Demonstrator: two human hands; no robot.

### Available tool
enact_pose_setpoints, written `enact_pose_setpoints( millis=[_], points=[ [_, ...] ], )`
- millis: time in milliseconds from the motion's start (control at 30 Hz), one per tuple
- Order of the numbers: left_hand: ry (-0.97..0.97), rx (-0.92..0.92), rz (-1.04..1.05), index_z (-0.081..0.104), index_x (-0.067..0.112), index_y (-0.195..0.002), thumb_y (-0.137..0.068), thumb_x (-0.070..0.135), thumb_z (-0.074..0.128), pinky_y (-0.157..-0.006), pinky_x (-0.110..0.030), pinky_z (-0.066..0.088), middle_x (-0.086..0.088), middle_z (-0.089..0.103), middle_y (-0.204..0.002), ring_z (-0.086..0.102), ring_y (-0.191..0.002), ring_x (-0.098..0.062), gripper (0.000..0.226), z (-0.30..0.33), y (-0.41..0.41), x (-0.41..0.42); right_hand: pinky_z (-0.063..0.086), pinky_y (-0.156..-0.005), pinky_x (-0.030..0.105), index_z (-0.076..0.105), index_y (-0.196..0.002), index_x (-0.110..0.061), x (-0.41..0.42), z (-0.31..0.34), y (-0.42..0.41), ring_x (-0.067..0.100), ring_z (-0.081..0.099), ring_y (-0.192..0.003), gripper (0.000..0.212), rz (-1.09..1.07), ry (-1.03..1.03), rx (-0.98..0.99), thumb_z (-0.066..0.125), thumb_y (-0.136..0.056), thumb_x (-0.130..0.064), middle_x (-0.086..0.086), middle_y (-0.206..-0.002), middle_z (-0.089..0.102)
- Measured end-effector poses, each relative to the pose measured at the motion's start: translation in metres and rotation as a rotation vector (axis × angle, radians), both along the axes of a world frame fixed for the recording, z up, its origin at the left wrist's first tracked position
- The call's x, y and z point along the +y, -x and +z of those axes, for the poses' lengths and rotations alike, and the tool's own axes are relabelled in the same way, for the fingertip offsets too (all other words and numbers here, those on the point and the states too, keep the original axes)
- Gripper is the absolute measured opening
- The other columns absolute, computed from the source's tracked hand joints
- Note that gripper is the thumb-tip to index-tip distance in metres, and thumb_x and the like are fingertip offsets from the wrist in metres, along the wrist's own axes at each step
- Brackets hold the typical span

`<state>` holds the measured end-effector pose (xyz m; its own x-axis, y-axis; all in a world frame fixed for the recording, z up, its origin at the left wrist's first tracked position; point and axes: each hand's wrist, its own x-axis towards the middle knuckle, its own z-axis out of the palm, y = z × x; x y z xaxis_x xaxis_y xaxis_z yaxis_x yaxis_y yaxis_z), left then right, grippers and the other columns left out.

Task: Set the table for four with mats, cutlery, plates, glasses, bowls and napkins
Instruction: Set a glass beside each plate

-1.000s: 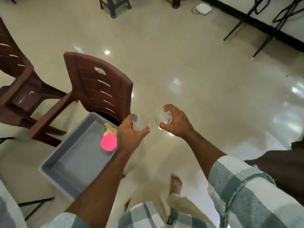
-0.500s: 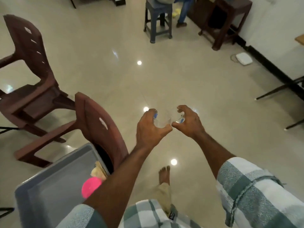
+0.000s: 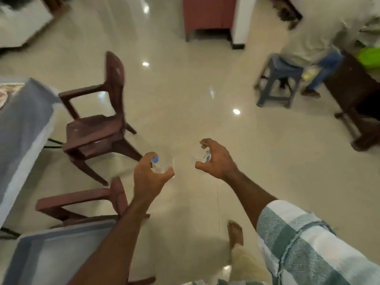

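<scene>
My left hand (image 3: pixel 150 175) grips a clear drinking glass (image 3: pixel 164 164) with a small blue sticker, fingers and thumb curled round it. My right hand (image 3: pixel 218 159) holds a second clear glass (image 3: pixel 198 151), also with a blue mark, between curled fingers and thumb. Both glasses are carried at waist height above the shiny floor, a hand's width apart. At the left edge stands the table under a grey-blue cloth (image 3: pixel 22 124), with the rim of a patterned mat (image 3: pixel 5 93) just showing on top.
Two brown plastic chairs (image 3: pixel 96 124) (image 3: pixel 86 202) stand between me and the table. A grey tray (image 3: pixel 51 258) sits at the lower left. A person sits on a grey stool (image 3: pixel 279 83) at the right, beside a dark wooden table (image 3: pixel 357 99). My bare foot (image 3: pixel 236 233) is on the tiles.
The view has swung left and up, bringing the cloth-covered table into sight. My hands have drawn apart, each still holding its glass. The tray's pink object has dropped out of view.
</scene>
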<state>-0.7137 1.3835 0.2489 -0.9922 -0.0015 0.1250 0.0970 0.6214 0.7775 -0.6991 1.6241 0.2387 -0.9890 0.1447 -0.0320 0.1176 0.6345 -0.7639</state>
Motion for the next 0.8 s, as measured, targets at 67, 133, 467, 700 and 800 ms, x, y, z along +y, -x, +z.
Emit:
enact_pose_setpoints(
  millis=[67, 133, 467, 700, 800],
  points=[
    [-0.037, 0.005, 0.115, 0.062, 0.022, -0.103, -0.065, 0.031, 0.090, -0.069, -0.019, 0.046, 0.010, 0.065, -0.092, 0.060, -0.082, -0.004, 0.048, 0.010, 0.026, 0.006, 0.046, -0.088, 0.026, 0.053, -0.131, -0.030, 0.005, 0.009, 0.053, 0.010, 0.059, -0.103, 0.074, 0.110, 0.018, 0.021, 0.080, -0.064, -0.041, -0.016, -0.119, 0.061],
    [-0.081, -0.001, 0.207, 0.060, 0.027, -0.100, -0.067, 0.028, 0.090, -0.068, -0.017, 0.044, 0.016, 0.063, -0.089, 0.060, -0.084, -0.001, 0.045, 0.025, 0.044, 0.012, 0.047, -0.091, 0.027, 0.051, -0.132, -0.033, 0.007, 0.019, 0.099, 0.009, 0.058, -0.105, 0.075, 0.197, 0.021, 0.053, 0.079, -0.064, -0.044, -0.018, -0.119, 0.060],
    [-0.108, 0.026, 0.709, 0.060, 0.030, -0.097, -0.061, 0.033, 0.090, -0.070, -0.026, 0.052, 0.013, 0.064, -0.090, 0.062, -0.081, -0.005, 0.048, 0.049, 0.157, -0.025, 0.051, -0.091, 0.030, 0.054, -0.130, -0.028, -0.063, 0.043, 0.316, 0.013, 0.061, -0.103, 0.075, 0.647, 0.013, 0.106, 0.087, -0.064, -0.041, -0.011, -0.118, 0.063],
    [-0.155, 0.136, 0.890, 0.061, 0.036, -0.101, -0.057, 0.037, 0.087, -0.074, -0.026, 0.054, 0.014, 0.065, -0.095, 0.064, -0.086, -0.005, 0.051, 0.059, 0.291, -0.092, 0.053, -0.082, 0.026, 0.055, -0.126, -0.031, -0.161, 0.080, 0.479, 0.009, 0.060, -0.100, 0.070, 0.818, 0.079, 0.148, 0.084, -0.063, -0.042, -0.014, -0.115, 0.062],
    [-0.160, 0.174, 0.938, 0.061, 0.032, -0.100, -0.056, 0.034, 0.085, -0.073, -0.030, 0.056, 0.011, 0.066, -0.094, 0.065, -0.083, -0.005, 0.050, 0.072, 0.356, -0.118, 0.053, -0.084, 0.027, 0.054, -0.126, -0.030, -0.196, 0.101, 0.545, 0.008, 0.059, -0.101, 0.067, 0.834, 0.116, 0.183, 0.083, -0.066, -0.038, -0.017, -0.111, 0.059]
  ],
)
